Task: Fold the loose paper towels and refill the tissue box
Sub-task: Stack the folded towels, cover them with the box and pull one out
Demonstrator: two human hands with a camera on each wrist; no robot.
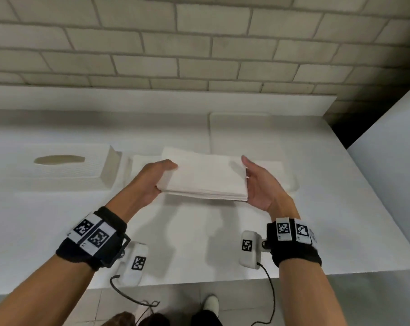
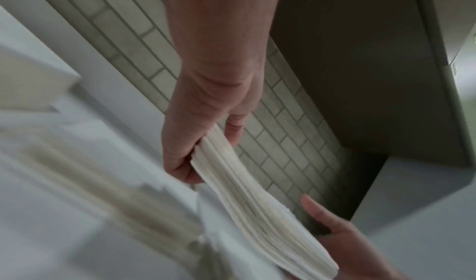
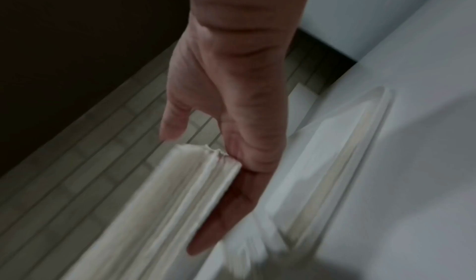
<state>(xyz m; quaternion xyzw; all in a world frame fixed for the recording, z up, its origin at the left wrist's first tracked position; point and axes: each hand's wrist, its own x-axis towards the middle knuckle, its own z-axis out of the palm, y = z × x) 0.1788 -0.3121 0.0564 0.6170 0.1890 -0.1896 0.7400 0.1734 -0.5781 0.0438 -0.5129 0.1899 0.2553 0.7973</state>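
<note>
A stack of folded white paper towels [image 1: 204, 177] hangs a little above the white table [image 1: 340, 220], held between both hands. My left hand [image 1: 163, 178] grips its left end, thumb on top and fingers underneath; the left wrist view shows that pinch on the stack [image 2: 257, 203]. My right hand [image 1: 253, 182] supports the right end with straight fingers [image 3: 226, 213] under the stack [image 3: 175, 203], the thumb raised beside the edge. The white tissue box [image 1: 58, 168], with an oval slot on top, lies to the left, its right end flap open.
A shallow white tray [image 1: 289, 184] lies under the stack. A flat white pad [image 1: 239, 130] rests at the back right, below a raised ledge [image 1: 152, 100] and a brick wall. A white panel [image 1: 387, 161] bounds the right side. The table's front edge [image 1: 199, 280] is near my wrists.
</note>
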